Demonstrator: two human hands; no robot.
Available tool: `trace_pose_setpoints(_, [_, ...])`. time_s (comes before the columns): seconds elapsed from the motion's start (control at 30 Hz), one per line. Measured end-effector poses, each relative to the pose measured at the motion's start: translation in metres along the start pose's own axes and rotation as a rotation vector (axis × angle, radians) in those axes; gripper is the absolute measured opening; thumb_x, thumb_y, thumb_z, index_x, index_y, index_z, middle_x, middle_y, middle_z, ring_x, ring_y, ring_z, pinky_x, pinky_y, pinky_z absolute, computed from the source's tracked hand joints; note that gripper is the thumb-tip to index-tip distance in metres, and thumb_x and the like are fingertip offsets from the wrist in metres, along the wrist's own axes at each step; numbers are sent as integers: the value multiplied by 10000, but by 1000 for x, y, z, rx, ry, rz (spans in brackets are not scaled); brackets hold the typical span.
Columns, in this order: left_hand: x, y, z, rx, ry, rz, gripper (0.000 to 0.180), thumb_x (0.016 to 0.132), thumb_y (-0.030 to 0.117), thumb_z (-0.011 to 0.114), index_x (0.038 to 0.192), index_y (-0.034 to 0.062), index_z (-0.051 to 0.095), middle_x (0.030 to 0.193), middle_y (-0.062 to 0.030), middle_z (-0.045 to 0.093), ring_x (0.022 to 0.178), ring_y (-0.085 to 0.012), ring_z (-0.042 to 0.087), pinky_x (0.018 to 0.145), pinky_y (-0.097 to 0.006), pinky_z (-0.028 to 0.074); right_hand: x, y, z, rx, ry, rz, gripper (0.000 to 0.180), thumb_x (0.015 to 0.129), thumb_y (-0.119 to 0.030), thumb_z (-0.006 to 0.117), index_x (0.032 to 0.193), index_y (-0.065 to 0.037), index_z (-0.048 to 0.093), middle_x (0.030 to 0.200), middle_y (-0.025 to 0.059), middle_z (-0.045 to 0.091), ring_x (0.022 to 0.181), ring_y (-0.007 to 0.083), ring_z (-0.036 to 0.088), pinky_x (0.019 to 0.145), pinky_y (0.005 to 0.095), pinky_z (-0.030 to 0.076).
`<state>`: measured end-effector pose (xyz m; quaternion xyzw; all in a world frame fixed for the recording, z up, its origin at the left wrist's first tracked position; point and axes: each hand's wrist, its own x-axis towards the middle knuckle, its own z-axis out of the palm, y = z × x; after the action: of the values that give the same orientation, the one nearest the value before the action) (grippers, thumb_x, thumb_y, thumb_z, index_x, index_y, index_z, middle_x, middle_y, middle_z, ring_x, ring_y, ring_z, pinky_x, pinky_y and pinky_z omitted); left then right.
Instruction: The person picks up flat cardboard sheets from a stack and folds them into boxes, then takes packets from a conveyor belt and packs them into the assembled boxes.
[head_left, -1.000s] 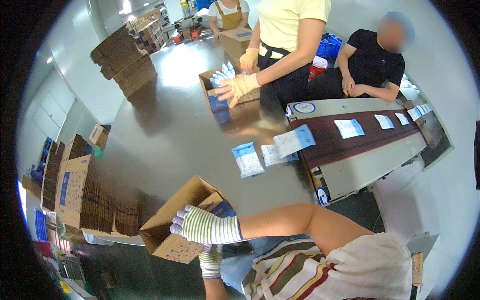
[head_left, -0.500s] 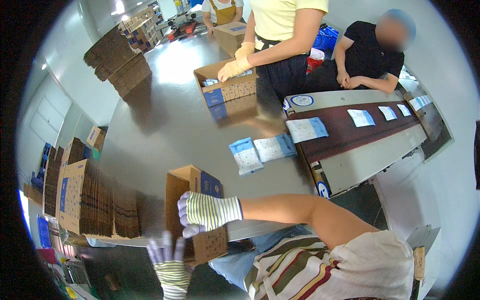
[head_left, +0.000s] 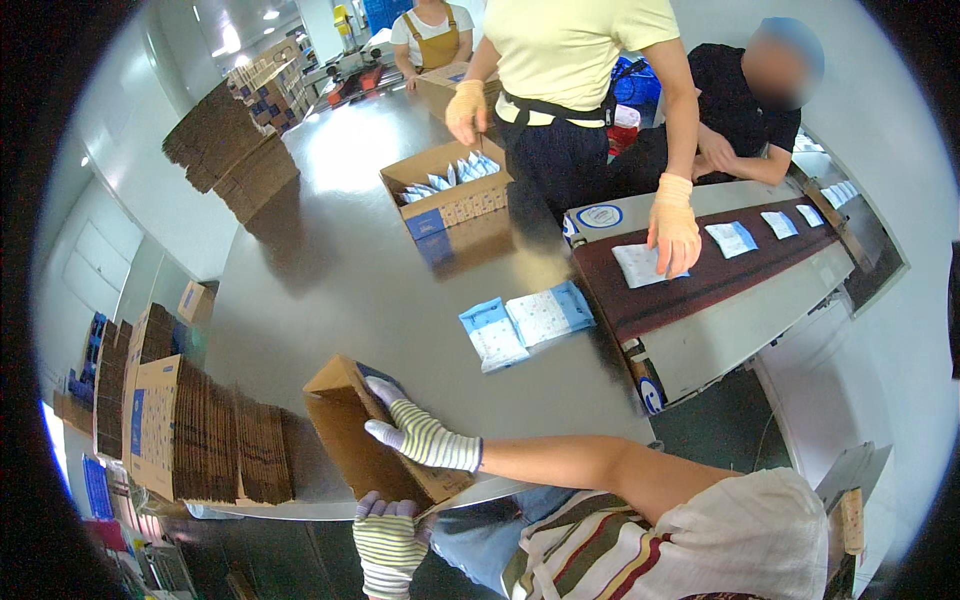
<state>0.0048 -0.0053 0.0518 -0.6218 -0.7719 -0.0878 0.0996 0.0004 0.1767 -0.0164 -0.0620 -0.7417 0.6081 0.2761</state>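
A brown cardboard box [head_left: 352, 432] with its top open leans at an angle on the near edge of the metal table [head_left: 300, 340]. My right hand [head_left: 432, 440], in a striped glove with purple fingertips, grips its right wall, thumb and fingers apart around the edge. At the box's near end, the fingers of my left hand [head_left: 388, 548], in a matching glove, curl over the rim. Two packets lie just beyond, a blue-and-white packet [head_left: 493, 335] and another white packet [head_left: 548, 312] touching it.
Flattened cartons [head_left: 205, 430] stand at the left, with another carton stack [head_left: 235, 150] farther back. Across the table, a person's gloved hand [head_left: 674, 228] touches a packet on the conveyor belt [head_left: 720, 270]. A box of packets [head_left: 450, 195] stands before that person.
My left hand has come up onto the near end of the box, and my right hand has shifted to its right wall. The box now slants. Across the table, the person's hand has reached the belt.
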Motion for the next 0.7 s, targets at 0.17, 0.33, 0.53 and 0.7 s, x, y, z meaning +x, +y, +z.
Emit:
trace_pose_setpoints(0.17, [-9, 2, 28, 14, 323, -137, 387, 809, 478, 551, 709, 105, 533, 642, -94, 499, 765, -321, 543, 806, -450, 426, 6, -6, 3, -20, -27, 28, 730, 890, -450, 498, 1389, 26, 257, 1426, 254, 278, 1351, 368, 229, 1121, 393, 176])
trace_pose_setpoints(0.33, [-6, 10, 44, -43, 524, -203, 255, 853, 278, 411, 695, 104, 508, 625, -82, 463, 689, -297, 518, 808, -447, 436, 5, -1, 2, -25, -26, 4, 716, 889, -455, 500, 1363, 41, 294, 1402, 253, 315, 1325, 364, 274, 1113, 384, 198])
trace_pose_setpoints(0.53, [3, 11, 43, 3, 555, -152, 203, 901, 253, 384, 769, 126, 470, 600, -37, 426, 611, -235, 455, 830, -430, 426, 8, 0, -4, 21, -57, 24, 721, 891, -454, 498, 1368, 45, 287, 1405, 244, 313, 1326, 348, 280, 1109, 375, 206])
trace_pose_setpoints(0.7, [0, 11, 43, 6, 559, -168, 183, 888, 234, 386, 768, 123, 469, 622, -37, 455, 620, -235, 466, 829, -431, 426, 7, 3, 0, 2, -56, 9, 739, 885, -477, 495, 1374, 37, 284, 1410, 241, 309, 1330, 351, 272, 1110, 387, 201])
